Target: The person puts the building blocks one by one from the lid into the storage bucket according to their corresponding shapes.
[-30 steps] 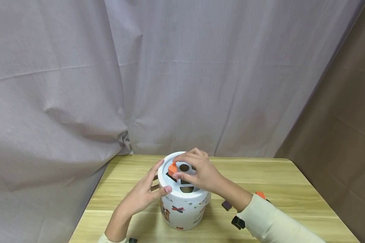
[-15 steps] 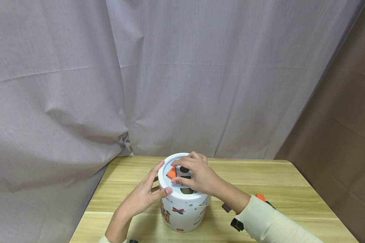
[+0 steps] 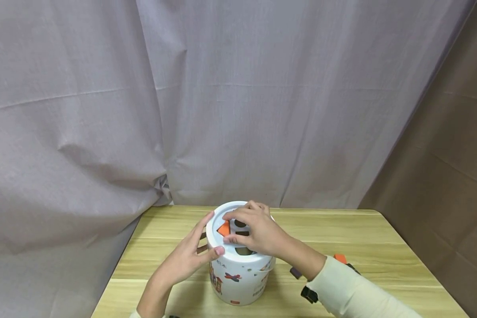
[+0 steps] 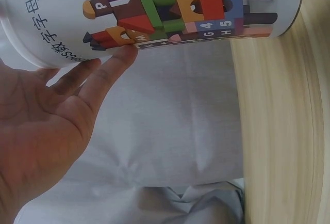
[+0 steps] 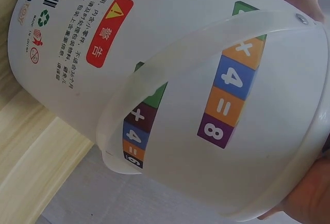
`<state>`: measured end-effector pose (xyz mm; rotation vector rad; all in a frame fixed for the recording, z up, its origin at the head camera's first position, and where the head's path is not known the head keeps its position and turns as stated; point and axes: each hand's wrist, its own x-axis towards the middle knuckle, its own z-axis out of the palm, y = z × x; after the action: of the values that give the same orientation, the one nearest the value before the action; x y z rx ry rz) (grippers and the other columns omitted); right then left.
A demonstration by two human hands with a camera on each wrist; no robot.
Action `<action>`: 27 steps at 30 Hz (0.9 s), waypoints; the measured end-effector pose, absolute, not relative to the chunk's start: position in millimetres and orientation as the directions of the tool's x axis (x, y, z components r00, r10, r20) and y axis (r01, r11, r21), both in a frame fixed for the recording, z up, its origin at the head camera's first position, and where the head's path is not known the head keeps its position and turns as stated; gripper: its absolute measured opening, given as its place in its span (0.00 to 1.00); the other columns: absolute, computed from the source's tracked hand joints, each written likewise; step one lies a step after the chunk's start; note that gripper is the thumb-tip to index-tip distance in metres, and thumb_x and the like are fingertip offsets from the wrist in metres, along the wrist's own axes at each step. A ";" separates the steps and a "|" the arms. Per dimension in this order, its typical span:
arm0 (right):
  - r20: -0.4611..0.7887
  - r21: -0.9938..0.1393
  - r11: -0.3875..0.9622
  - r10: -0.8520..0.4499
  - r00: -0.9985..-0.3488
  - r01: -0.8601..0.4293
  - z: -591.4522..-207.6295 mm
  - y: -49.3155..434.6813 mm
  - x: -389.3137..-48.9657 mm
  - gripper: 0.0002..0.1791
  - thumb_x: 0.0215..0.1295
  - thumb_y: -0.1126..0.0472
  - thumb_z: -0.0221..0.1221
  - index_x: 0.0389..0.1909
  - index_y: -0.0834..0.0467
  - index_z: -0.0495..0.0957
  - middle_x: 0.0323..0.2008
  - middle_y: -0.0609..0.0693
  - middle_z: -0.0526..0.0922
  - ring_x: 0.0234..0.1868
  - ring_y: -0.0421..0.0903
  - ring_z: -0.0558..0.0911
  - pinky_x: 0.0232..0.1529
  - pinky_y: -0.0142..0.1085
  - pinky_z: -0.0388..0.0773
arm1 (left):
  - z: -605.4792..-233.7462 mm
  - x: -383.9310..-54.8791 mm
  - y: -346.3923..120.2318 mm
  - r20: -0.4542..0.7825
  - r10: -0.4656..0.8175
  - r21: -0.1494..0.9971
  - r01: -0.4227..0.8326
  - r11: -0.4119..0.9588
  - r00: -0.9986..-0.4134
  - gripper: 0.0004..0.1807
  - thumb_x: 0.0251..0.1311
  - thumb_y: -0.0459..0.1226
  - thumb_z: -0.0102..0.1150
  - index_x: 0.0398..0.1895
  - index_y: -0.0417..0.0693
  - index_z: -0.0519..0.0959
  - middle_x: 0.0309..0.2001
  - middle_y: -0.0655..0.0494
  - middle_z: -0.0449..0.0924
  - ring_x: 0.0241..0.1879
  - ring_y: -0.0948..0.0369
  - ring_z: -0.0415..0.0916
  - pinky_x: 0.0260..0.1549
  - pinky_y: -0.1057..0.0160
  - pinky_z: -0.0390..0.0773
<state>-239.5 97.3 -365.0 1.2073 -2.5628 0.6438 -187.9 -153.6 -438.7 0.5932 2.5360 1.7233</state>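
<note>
A white toy-block bucket [image 3: 240, 282] with a white lid [image 3: 219, 240] stands upright on the table. My left hand [image 3: 187, 255] lies along its left side, thumb at the lid's rim; in the left wrist view its straight fingers touch the printed wall. An orange block [image 3: 224, 229] sits in a hole of the lid, its top about level with the lid. Just over the lid is my right hand [image 3: 260, 227], thumb and index fingertip spread on either side of the block, seemingly apart from it. The bucket's pale handle [image 5: 149, 79] hangs across its wall in the right wrist view.
Right of the bucket on the wooden table [image 3: 365, 238] lie an orange block [image 3: 339, 258] and a dark purple block [image 3: 296, 273], partly behind the right forearm. A black object [image 3: 310, 294] is by the sleeve. A grey curtain [image 3: 238, 110] hangs behind the table.
The orange block has sunk from standing above the lid into its hole. My right thumb and index finger have come off it and spread slightly. The left hand stays put.
</note>
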 end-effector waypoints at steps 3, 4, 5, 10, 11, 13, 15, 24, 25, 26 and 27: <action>0.382 -0.288 0.569 -0.669 -0.638 -0.770 -364.3 97.3 -239.2 0.29 0.66 0.43 0.77 0.65 0.48 0.87 0.60 0.41 0.91 0.55 0.43 0.78 0.69 0.65 0.71 | -438.3 -188.4 -153.5 0.195 0.321 0.899 0.299 0.319 -0.927 0.53 0.74 0.51 0.72 0.90 0.82 0.47 0.90 0.51 0.51 0.81 0.40 0.68 0.73 0.43 0.81; 0.380 -0.289 0.572 -0.667 -0.641 -0.767 -364.1 97.5 -239.0 0.29 0.66 0.42 0.77 0.65 0.48 0.86 0.61 0.41 0.91 0.56 0.43 0.78 0.68 0.65 0.70 | -438.0 -188.5 -153.4 0.195 0.322 0.899 0.300 0.319 -0.926 0.53 0.74 0.51 0.72 0.90 0.81 0.47 0.90 0.51 0.51 0.81 0.40 0.69 0.73 0.43 0.81; 0.378 -0.289 0.576 -0.665 -0.644 -0.765 -363.9 97.7 -238.7 0.30 0.66 0.42 0.77 0.65 0.48 0.86 0.61 0.41 0.91 0.56 0.44 0.78 0.68 0.65 0.70 | -437.7 -188.6 -153.3 0.197 0.323 0.898 0.303 0.320 -0.926 0.53 0.74 0.51 0.72 0.90 0.81 0.46 0.90 0.50 0.51 0.80 0.40 0.69 0.73 0.43 0.81; 0.375 -0.287 0.589 -0.657 -0.654 -0.756 -362.2 100.2 -237.9 0.32 0.66 0.39 0.76 0.67 0.48 0.86 0.63 0.42 0.90 0.59 0.44 0.79 0.69 0.65 0.70 | -436.6 -188.9 -152.7 0.206 0.328 0.893 0.314 0.323 -0.922 0.53 0.74 0.50 0.72 0.90 0.80 0.46 0.90 0.48 0.50 0.79 0.39 0.72 0.72 0.44 0.82; 0.377 -0.287 0.588 -0.656 -0.654 -0.756 -361.6 100.9 -237.9 0.32 0.66 0.40 0.76 0.67 0.48 0.86 0.63 0.42 0.90 0.59 0.44 0.79 0.69 0.66 0.70 | -436.4 -188.9 -152.8 0.206 0.328 0.892 0.315 0.323 -0.922 0.53 0.74 0.50 0.72 0.90 0.80 0.46 0.90 0.48 0.51 0.78 0.39 0.72 0.71 0.44 0.82; 0.383 -0.290 0.585 -0.654 -0.652 -0.757 -360.1 102.4 -237.8 0.31 0.67 0.40 0.76 0.66 0.48 0.86 0.62 0.42 0.91 0.58 0.44 0.79 0.69 0.66 0.70 | -436.4 -189.1 -152.9 0.206 0.325 0.893 0.314 0.324 -0.923 0.53 0.74 0.50 0.72 0.91 0.78 0.47 0.90 0.49 0.51 0.78 0.39 0.73 0.71 0.45 0.82; 0.393 -0.295 0.580 -0.651 -0.649 -0.760 -358.8 104.4 -237.7 0.30 0.67 0.41 0.76 0.66 0.48 0.86 0.62 0.42 0.91 0.57 0.44 0.78 0.69 0.66 0.69 | -436.7 -189.5 -153.3 0.204 0.322 0.893 0.310 0.325 -0.925 0.53 0.74 0.50 0.72 0.91 0.77 0.47 0.90 0.49 0.52 0.77 0.39 0.73 0.71 0.46 0.83; 0.434 -0.312 0.574 -0.623 -0.651 -0.757 -355.7 122.5 -236.5 0.29 0.64 0.45 0.79 0.64 0.48 0.87 0.60 0.41 0.92 0.57 0.44 0.79 0.68 0.63 0.67 | -438.9 -190.1 -156.4 0.202 0.313 0.896 0.304 0.324 -0.928 0.53 0.73 0.50 0.73 0.90 0.79 0.47 0.89 0.47 0.54 0.78 0.40 0.73 0.72 0.46 0.82; 0.436 -0.314 0.576 -0.619 -0.653 -0.755 -355.7 125.7 -236.5 0.29 0.64 0.45 0.79 0.64 0.48 0.87 0.60 0.40 0.92 0.57 0.44 0.79 0.68 0.64 0.67 | -439.0 -189.7 -156.7 0.202 0.314 0.897 0.304 0.322 -0.928 0.53 0.73 0.50 0.73 0.90 0.79 0.47 0.89 0.47 0.53 0.78 0.40 0.73 0.72 0.45 0.82; 0.439 -0.316 0.577 -0.615 -0.655 -0.753 -355.5 129.1 -236.4 0.28 0.64 0.45 0.80 0.64 0.48 0.87 0.60 0.40 0.92 0.57 0.44 0.79 0.68 0.64 0.66 | -438.9 -189.2 -157.1 0.203 0.315 0.898 0.305 0.318 -0.927 0.53 0.73 0.49 0.73 0.90 0.79 0.47 0.90 0.47 0.53 0.78 0.39 0.73 0.72 0.45 0.82; 0.444 -0.319 0.578 -0.609 -0.657 -0.751 -355.4 132.6 -236.3 0.28 0.64 0.46 0.80 0.63 0.48 0.88 0.59 0.41 0.92 0.57 0.44 0.79 0.68 0.65 0.66 | -438.8 -188.7 -157.6 0.203 0.316 0.898 0.304 0.317 -0.927 0.53 0.73 0.49 0.73 0.90 0.79 0.47 0.90 0.46 0.52 0.78 0.39 0.73 0.72 0.45 0.82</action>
<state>-236.3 132.6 -355.4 1.1182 -2.5259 0.7085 -188.7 -157.6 -438.8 0.5985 2.5407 1.7296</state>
